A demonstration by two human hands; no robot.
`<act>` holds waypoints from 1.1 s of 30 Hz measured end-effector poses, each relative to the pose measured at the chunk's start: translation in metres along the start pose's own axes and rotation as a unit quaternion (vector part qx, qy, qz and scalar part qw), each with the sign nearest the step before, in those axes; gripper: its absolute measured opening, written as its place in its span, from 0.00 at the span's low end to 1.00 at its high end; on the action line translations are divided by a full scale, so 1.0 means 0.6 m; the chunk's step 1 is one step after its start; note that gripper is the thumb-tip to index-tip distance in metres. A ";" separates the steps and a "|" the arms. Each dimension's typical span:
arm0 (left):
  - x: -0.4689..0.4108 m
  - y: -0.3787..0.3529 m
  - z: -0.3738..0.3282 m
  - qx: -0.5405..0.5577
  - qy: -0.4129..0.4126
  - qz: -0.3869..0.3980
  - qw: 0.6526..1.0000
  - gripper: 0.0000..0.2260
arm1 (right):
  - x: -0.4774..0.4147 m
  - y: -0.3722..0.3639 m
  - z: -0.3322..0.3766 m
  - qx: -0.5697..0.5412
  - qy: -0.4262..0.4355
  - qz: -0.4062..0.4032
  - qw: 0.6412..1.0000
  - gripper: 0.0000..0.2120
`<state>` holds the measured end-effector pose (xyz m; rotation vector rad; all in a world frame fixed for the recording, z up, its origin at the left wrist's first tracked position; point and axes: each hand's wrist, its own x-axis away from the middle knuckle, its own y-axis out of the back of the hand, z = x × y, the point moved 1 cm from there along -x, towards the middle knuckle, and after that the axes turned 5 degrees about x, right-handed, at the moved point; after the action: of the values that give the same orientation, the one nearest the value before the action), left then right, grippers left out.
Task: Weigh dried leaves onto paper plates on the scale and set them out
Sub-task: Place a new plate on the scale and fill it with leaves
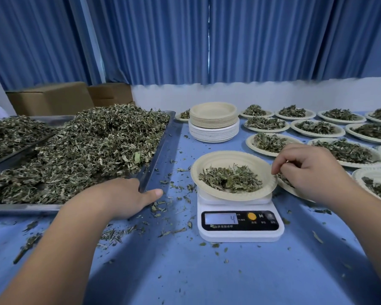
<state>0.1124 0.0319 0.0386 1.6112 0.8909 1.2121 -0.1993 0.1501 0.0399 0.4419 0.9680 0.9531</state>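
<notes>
A white digital scale [240,225] reading 4 stands on the blue table. On it sits a paper plate [209,160] with a small heap of dried leaves [230,178]. My right hand [306,170] hovers at that plate's right rim, above a neighbouring filled plate [288,188]. Its fingers are curled down and bunched, pinching a few leaf bits. My left hand [128,197] grips the near right corner of the metal tray [161,146], fingers over the rim and thumb outside on the table. The tray is piled with loose dried leaves [86,150].
A stack of empty paper plates [213,122] stands behind the scale. Several filled plates [317,128] cover the right side of the table. A second tray of leaves [11,130] lies far left, cardboard boxes [51,97] behind it. Leaf crumbs litter the table [185,271].
</notes>
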 end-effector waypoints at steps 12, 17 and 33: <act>-0.013 0.009 0.020 0.054 -0.041 -0.103 0.992 0.30 | -0.001 -0.001 -0.002 0.008 -0.004 0.004 1.000 0.19; -0.018 0.013 0.030 0.107 -0.066 -0.136 0.983 0.26 | -0.003 -0.002 -0.009 -0.002 -0.003 -0.004 1.000 0.20; -0.018 0.024 0.035 0.464 -0.014 -0.205 0.861 0.09 | -0.003 -0.002 0.002 -0.032 0.027 -0.008 0.999 0.21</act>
<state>0.1301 0.0124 0.0463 1.9776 1.8695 0.4296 -0.1980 0.1481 0.0402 0.3565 0.9862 0.9828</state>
